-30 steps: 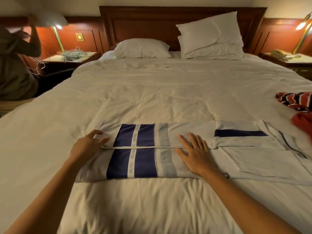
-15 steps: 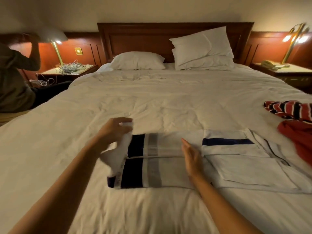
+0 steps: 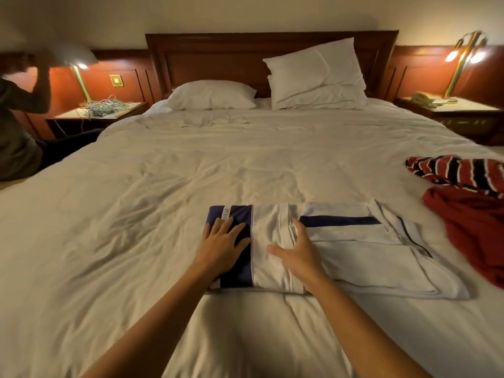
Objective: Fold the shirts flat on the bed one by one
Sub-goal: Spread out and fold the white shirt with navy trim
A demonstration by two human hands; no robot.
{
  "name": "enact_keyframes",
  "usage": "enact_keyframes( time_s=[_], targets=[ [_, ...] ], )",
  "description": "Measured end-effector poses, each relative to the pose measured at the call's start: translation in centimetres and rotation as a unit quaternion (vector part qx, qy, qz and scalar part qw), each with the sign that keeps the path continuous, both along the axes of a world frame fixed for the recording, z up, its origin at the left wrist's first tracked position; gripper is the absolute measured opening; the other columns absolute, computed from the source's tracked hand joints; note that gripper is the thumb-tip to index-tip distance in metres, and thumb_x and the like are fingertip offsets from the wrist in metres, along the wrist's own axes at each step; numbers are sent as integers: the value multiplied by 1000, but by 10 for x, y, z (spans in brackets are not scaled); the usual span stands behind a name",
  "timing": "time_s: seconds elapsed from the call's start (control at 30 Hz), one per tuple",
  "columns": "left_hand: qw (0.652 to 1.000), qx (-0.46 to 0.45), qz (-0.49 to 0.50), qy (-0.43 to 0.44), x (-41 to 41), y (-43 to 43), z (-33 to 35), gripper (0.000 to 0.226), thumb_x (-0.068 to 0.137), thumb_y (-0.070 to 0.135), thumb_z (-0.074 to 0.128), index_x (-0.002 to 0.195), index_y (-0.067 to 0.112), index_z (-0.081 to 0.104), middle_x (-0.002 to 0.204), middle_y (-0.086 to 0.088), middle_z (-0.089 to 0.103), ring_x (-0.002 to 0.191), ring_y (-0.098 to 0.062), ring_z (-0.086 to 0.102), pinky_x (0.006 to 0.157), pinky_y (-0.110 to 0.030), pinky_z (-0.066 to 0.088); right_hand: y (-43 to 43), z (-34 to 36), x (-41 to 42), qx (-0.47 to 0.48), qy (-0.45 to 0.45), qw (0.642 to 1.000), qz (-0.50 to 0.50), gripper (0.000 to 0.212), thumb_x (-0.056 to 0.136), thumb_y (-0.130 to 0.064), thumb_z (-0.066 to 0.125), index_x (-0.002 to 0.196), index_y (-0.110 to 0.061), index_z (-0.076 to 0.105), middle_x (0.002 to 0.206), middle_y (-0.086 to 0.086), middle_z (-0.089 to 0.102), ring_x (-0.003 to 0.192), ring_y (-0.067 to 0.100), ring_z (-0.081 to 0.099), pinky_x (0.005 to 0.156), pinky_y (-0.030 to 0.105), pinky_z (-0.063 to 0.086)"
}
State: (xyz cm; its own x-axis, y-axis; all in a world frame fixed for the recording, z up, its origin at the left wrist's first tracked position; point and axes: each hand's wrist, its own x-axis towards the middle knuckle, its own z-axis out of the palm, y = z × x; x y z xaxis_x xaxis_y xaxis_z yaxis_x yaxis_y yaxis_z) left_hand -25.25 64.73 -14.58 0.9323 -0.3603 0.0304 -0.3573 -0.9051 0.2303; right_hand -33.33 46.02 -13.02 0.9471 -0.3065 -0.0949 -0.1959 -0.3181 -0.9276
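A white shirt with navy bands lies folded lengthwise on the bed, its left end doubled over onto itself. My left hand presses flat on the navy band of that folded end, fingers spread. My right hand rests on the white middle of the shirt, fingers straight, thumb out to the left. The shirt's collar end stretches to the right, flat on the cover.
A red, white and black striped shirt and a plain red shirt lie crumpled at the right edge. Pillows lean on the headboard. A person sits at the far left by a nightstand with a lamp.
My left hand lifted the shirt's left end, carried it rightward over the shirt and now presses it down. My right hand shifted slightly right along the fold line.
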Motion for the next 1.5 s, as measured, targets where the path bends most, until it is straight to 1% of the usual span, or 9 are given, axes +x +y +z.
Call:
enact_keyframes(
  time_s=[0.2,0.5,0.7,0.9,1.1,1.2,1.3,1.37,1.5],
  targets=[
    [1000,5,5,-2,-3,4,-11,62,100,64,22,157,40,17,168,5,3,154,-26,-3,123,-49,-4,-8,8,6,-115,-48,992,-19,79,85,-8,73,153,-23,34,149,8,48,135,22,47,94,15,34],
    [1000,5,5,20,-7,3,-14,63,99,66,19,157,43,11,168,6,-1,154,-23,-5,122,-48,-7,-18,13,-4,-299,9,953,52,66,91,-27,70,147,-21,36,131,13,57,120,29,55,94,32,44],
    [998,-37,28,-50,9,12,-6,54,99,62,31,146,40,43,157,7,36,144,-21,29,115,-43,19,-32,27,2,-507,3,861,21,54,93,-46,60,139,-22,47,134,9,44,113,30,53,84,38,49],
    [1000,4,15,-11,36,4,-23,59,101,62,21,156,41,23,167,9,10,153,-19,9,123,-44,8,-13,-8,30,-522,42,828,198,72,99,-65,20,158,-23,17,166,-1,8,153,20,-2,122,53,6],
    [999,-28,21,5,40,7,-35,63,97,66,15,156,44,16,166,13,3,154,-16,2,125,-45,4,-20,-26,36,-544,58,818,177,86,94,-71,9,159,-14,5,167,6,-1,154,20,-4,120,53,-9],
    [999,-28,23,2,39,7,-36,60,100,64,18,156,44,17,166,12,5,154,-16,3,125,-44,6,-35,-18,34,-522,59,814,246,81,97,-68,17,159,-17,5,167,3,-4,153,16,-7,122,53,-10],
    [999,-29,23,-3,39,7,-36,59,100,62,19,156,44,18,166,12,7,154,-16,4,125,-41,8,-72,0,23,-410,9,869,278,66,99,-62,31,156,-32,23,166,0,11,149,15,23,124,44,0],
    [999,-34,21,-10,40,7,-35,57,101,60,22,156,43,21,166,11,11,154,-16,7,124,-40,11,-106,10,11,-391,-27,887,243,65,94,-66,28,154,-41,25,165,-1,16,143,17,38,124,42,13],
    [999,-41,22,-19,41,7,-36,55,102,59,26,155,43,24,165,11,14,153,-16,10,124,-38,13,-194,5,-3,-501,77,861,35,67,95,-68,22,157,-42,13,166,10,7,146,39,23,117,53,24]
  ],
)
